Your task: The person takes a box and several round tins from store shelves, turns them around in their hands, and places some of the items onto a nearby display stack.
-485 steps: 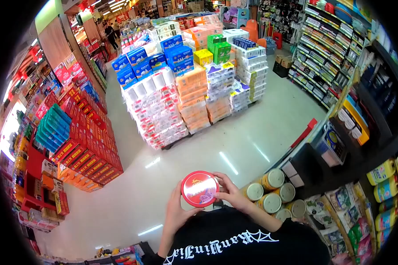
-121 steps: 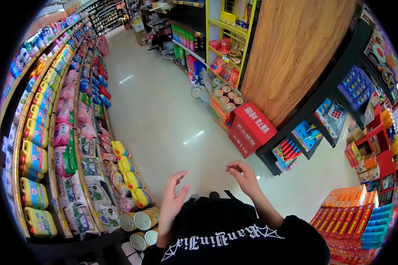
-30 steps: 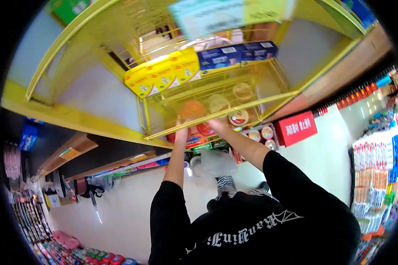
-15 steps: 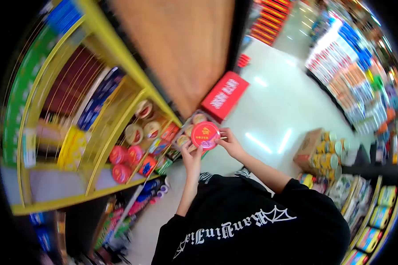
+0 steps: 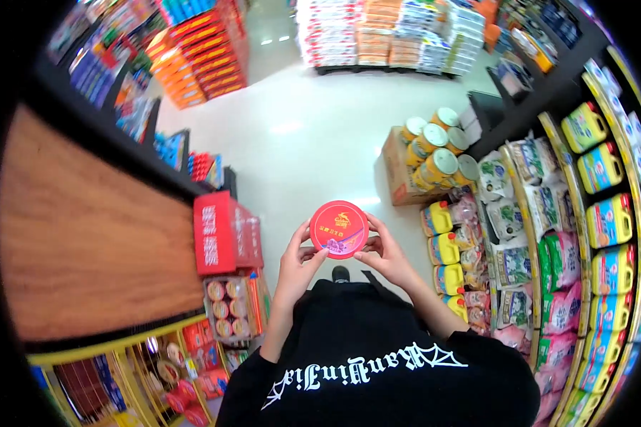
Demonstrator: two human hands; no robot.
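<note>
A round red tin (image 5: 339,228) with a gold emblem, gold lettering and a purple flower print is held up in front of my chest, its flat face toward me. My left hand (image 5: 297,262) grips its left edge, thumb on the face near the bottom. On the opposite side my right hand (image 5: 387,257) holds the lower right edge, thumb also at the front. The fingers behind the tin are partly hidden. Below left, apart from my hands, a carton (image 5: 246,307) holds several round red-and-cream containers.
Red boxes (image 5: 216,233) stand beside a wooden panel (image 5: 100,242) on the left. Yellow-lidded cans (image 5: 434,165) are stacked by a cardboard box (image 5: 399,171) ahead right. Shelves with yellow jugs (image 5: 611,217) line the right. Stacked packages (image 5: 367,32) stand across the pale floor (image 5: 299,142).
My view has swung right, from the yellow shelf toward the aisle. Both hands have carried the red tin away from the carton of round containers, out over the floor.
</note>
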